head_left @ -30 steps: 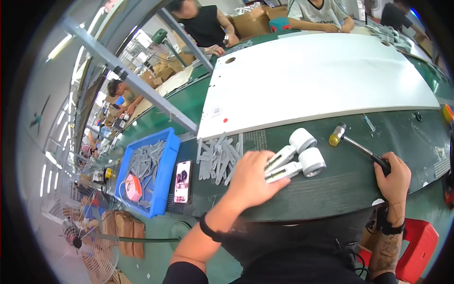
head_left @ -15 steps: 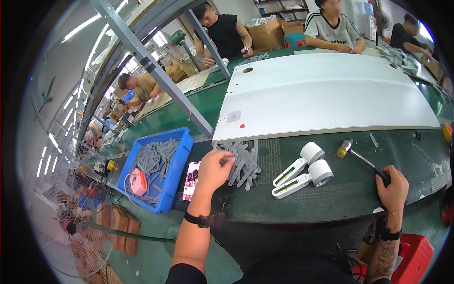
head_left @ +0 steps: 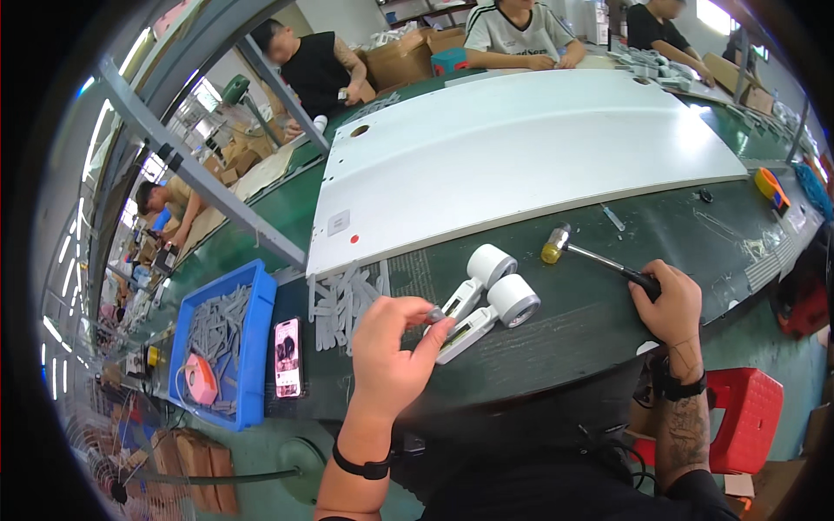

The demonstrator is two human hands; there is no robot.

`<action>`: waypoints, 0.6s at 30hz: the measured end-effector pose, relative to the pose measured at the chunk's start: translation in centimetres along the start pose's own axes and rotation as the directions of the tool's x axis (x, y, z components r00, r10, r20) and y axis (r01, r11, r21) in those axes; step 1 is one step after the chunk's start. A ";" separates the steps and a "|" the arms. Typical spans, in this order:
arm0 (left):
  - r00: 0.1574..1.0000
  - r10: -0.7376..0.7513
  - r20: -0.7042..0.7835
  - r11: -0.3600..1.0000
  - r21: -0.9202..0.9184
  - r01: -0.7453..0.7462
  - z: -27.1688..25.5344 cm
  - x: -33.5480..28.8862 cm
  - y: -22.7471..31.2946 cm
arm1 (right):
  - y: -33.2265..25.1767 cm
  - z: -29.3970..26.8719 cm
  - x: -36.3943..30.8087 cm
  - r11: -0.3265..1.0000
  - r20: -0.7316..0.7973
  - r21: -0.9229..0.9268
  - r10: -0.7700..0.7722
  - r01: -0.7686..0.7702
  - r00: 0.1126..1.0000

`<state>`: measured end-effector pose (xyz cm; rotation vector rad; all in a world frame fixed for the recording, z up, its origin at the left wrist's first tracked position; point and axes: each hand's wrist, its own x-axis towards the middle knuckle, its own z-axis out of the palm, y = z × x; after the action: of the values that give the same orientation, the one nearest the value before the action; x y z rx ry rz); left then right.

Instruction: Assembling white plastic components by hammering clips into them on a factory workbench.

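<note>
My left hand [head_left: 391, 352] is raised in a pinch, holding a small grey piece [head_left: 436, 314] between thumb and forefinger; most of the piece is hidden. It hovers near two white, round-headed devices with slotted handles [head_left: 508, 300], lying side by side on the dark green bench. My right hand [head_left: 669, 304] is closed around the black grip of a mallet [head_left: 599, 259]. The mallet's head, yellow at one end, rests on the bench beyond the white devices. Left of them lies a pile of flat grey strips [head_left: 334, 317], partly behind my left hand.
A large white panel [head_left: 521, 156] covers the far bench. At left, a blue tray [head_left: 265, 326] holds grey strips and a pink roll-shaped item [head_left: 201, 380], with a phone [head_left: 287, 356] beside it. A metal post [head_left: 200, 174] slants up. A red stool [head_left: 747, 412] stands lower right. Several people sit opposite.
My left hand has moved from the strip pile toward the white devices, with a grey piece now visible in its pinch. The view has swung right; my right hand still grips the mallet.
</note>
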<state>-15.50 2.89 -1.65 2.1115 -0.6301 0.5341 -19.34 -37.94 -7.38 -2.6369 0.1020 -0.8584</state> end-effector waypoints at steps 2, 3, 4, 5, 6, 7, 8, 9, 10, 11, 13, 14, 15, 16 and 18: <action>0.990 0.113 0.078 0.990 0.078 -0.119 0.4 1.5 0.6 | 0.1 -0.1 -0.1 1.000 -0.005 -0.002 0.011 -0.011 1.000; 0.966 0.206 0.154 0.960 0.159 -0.230 0.5 1.9 0.9 | 0.0 -0.2 -0.1 1.000 0.000 0.007 0.009 -0.009 1.000; 0.957 0.194 0.216 0.968 0.119 -0.223 0.8 1.8 0.5 | 0.0 -0.3 -0.2 0.999 0.013 0.019 0.025 -0.026 1.000; 0.957 0.195 0.215 0.968 0.116 -0.224 1.3 1.5 0.1 | -0.1 -0.3 -0.3 1.000 0.012 0.017 0.025 -0.025 1.000; 0.962 0.123 0.243 0.980 0.126 -0.157 1.8 1.2 -0.1 | 0.0 -0.4 -0.3 1.000 0.004 0.017 0.022 -0.022 1.000; 0.962 0.049 0.269 0.987 0.137 -0.089 2.3 0.8 0.0 | 0.1 -0.4 -0.4 1.000 -0.005 0.016 0.018 -0.018 1.000; 0.965 -0.025 0.260 0.996 0.084 0.003 2.7 0.3 0.2 | 0.2 -0.5 -0.3 1.000 -0.004 0.014 0.015 -0.015 1.000; 0.965 -0.026 0.261 0.996 0.084 0.004 3.0 -0.3 0.2 | 0.1 -0.6 -0.4 1.000 0.010 0.017 0.018 -0.018 1.000; 0.971 -0.066 0.231 0.996 0.066 0.052 3.3 -0.9 0.0 | 0.1 -0.7 -0.4 1.000 0.025 0.019 0.021 -0.021 0.999; 0.974 -0.106 0.202 0.994 0.046 0.099 3.7 -1.3 -0.3 | 0.1 -0.6 -0.3 1.000 0.026 0.016 0.020 -0.020 0.999; 0.990 -0.045 0.137 0.997 0.066 0.036 4.6 -1.5 -0.9 | 0.3 -0.6 0.0 0.998 0.008 0.059 -0.034 0.033 0.999; 0.997 0.022 0.074 0.995 0.093 -0.029 4.9 -1.6 -0.9 | 0.1 -1.0 0.0 0.998 0.011 0.053 -0.037 0.036 0.999; 0.997 0.017 0.070 0.996 0.090 -0.023 5.3 -1.7 -0.9 | -0.2 -1.5 -0.1 0.989 0.106 0.138 0.036 -0.050 0.994; 1.000 0.002 0.021 0.997 0.073 -0.003 5.7 -1.8 -0.9 | -0.6 -2.0 -0.1 0.967 0.206 0.211 0.100 -0.144 0.973; 0.999 -0.018 -0.030 0.999 0.048 0.020 6.0 -1.9 -0.8 | -2.0 -3.1 -0.3 0.919 0.278 0.337 0.110 -0.204 0.954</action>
<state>-15.58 -1.18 -6.56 2.1489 -0.5852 0.5745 -21.47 -37.05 -4.48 -2.3245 0.0802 -0.4295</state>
